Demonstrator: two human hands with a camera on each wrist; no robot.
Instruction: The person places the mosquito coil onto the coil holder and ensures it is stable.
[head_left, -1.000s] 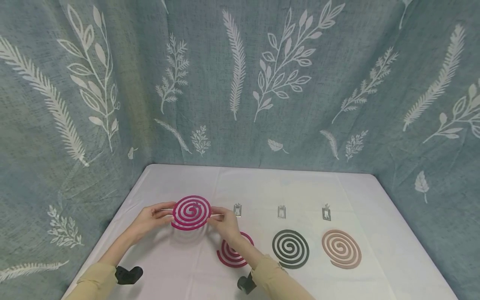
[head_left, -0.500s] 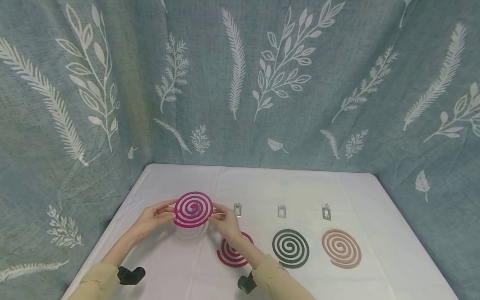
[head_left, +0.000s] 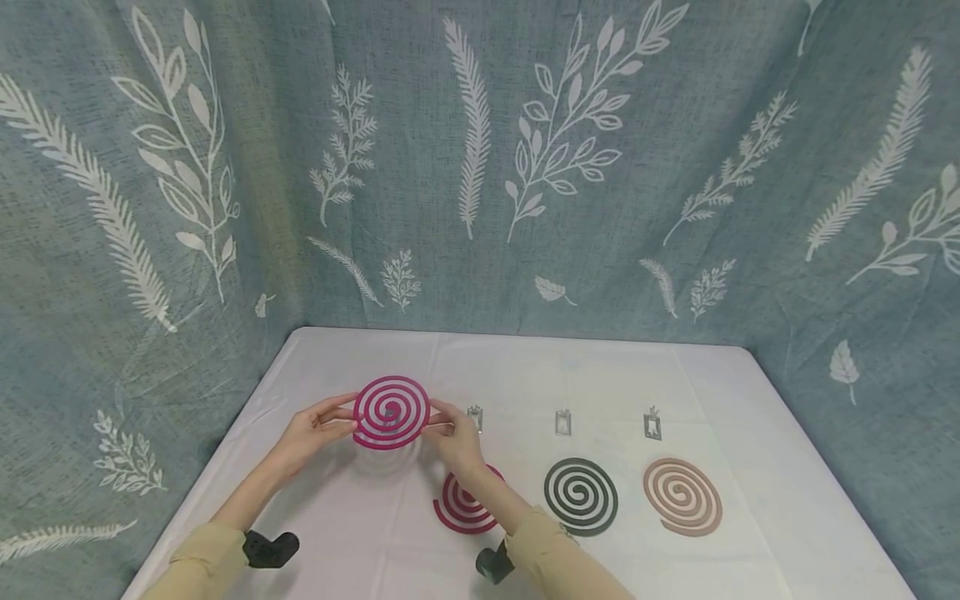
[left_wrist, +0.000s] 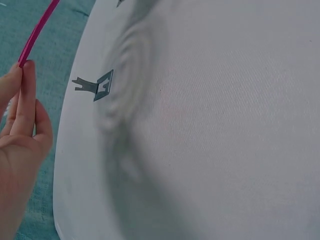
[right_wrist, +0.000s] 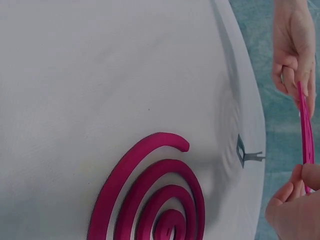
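A pink mosquito coil (head_left: 393, 407) is held up off the white table, tilted toward the head camera. At its left edge my left hand (head_left: 306, 435) pinches it between thumb and fingers. My right hand (head_left: 459, 442) pinches the opposite edge. The coil appears almost edge-on in the right wrist view. Below it on the table stands a small metal coil stand (left_wrist: 104, 86), glimpsed through the spiral in the head view. A second pink coil (right_wrist: 171, 218) lies flat under my right forearm, which partly covers it in the head view.
To the right lie a dark green coil (head_left: 578, 493) and a tan coil (head_left: 679, 490). Behind the coils sit three more metal stands: one beside my right hand (head_left: 476, 419), a middle stand (head_left: 563, 422) and a right-hand stand (head_left: 652, 426). A patterned curtain (head_left: 420, 167) surrounds the table.
Both hands have moved the held pink coil slightly away and to the right, over the metal stand. The coils and stands on the table have not moved.
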